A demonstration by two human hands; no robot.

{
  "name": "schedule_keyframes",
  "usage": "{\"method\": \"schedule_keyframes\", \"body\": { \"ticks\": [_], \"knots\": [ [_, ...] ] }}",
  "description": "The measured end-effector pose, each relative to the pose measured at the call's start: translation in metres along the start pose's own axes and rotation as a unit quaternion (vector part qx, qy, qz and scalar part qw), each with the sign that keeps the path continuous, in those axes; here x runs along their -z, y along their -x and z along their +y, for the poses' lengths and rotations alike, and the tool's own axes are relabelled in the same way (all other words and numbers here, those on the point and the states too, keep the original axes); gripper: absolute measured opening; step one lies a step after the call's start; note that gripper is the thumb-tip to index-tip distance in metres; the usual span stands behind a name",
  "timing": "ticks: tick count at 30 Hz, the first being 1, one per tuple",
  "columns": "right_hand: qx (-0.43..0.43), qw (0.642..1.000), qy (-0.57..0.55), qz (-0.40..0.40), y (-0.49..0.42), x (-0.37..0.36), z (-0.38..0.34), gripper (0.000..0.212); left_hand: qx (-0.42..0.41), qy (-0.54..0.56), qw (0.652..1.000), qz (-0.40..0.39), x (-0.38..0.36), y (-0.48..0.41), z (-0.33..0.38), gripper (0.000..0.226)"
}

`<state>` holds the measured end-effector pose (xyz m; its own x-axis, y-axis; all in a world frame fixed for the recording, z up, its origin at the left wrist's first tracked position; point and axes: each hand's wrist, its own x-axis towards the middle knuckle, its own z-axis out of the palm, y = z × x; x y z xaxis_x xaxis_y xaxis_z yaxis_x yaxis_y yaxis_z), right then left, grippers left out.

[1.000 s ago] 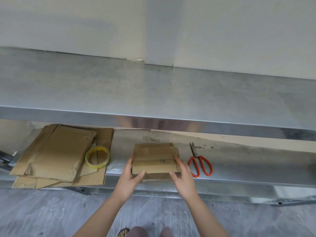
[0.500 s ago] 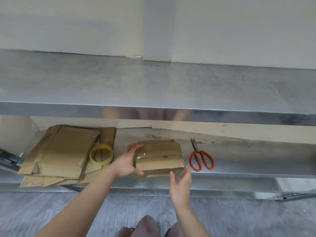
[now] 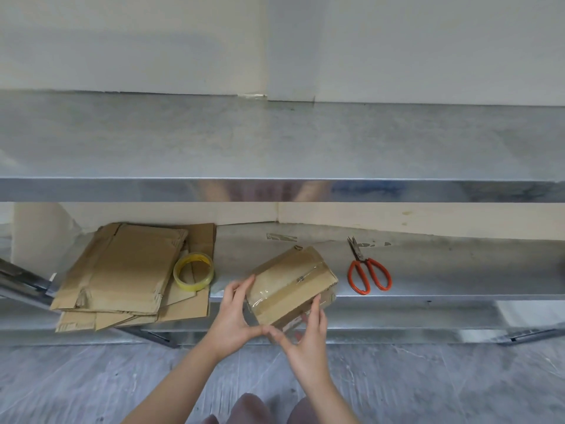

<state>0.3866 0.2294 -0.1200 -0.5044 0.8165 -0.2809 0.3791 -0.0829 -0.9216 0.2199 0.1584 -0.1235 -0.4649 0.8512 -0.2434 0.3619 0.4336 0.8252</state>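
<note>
Taped brown cardboard box (image 3: 290, 280), tilted, overhangs the front edge of the lower steel shelf (image 3: 443, 270). Left hand (image 3: 234, 319) grasps its 9 o'clock end, right hand (image 3: 305, 341) its 6 o'clock edge. Orange-handled scissors (image 3: 368, 275) at 3 o'clock, bare shelf between; yellow tape roll (image 3: 193, 271) at 9.

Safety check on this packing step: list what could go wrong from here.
The taped box is tilted over the lower shelf's front edge, held only at its near end by the left hand and right hand; it could slip and drop.
The scissors lie close on its right; a swing might knock them off.
</note>
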Motion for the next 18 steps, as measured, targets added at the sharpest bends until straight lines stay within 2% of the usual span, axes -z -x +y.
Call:
{"method": "schedule_keyframes", "body": {
  "ticks": [4, 8, 12, 18],
  "knots": [
    [0.040, 0.999, -0.027, -0.021, 0.010, 0.006, 0.002, 0.126, -0.020, 0.034, 0.999, -0.009, 0.010, 0.016, -0.004, 0.101],
    [0.081, 0.994, -0.066, -0.017, 0.003, 0.020, -0.007, 0.104, -0.024, 0.071, 0.997, 0.015, 0.008, 0.020, 0.004, 0.073],
    [0.105, 0.994, -0.005, -0.024, -0.025, 0.038, -0.032, 0.097, -0.029, 0.074, 0.995, 0.065, 0.006, -0.003, 0.026, 0.067],
    [0.082, 0.986, 0.134, -0.057, -0.069, 0.040, -0.045, 0.096, -0.009, 0.001, 0.997, 0.070, -0.004, -0.027, 0.029, 0.066]
  ]
}}
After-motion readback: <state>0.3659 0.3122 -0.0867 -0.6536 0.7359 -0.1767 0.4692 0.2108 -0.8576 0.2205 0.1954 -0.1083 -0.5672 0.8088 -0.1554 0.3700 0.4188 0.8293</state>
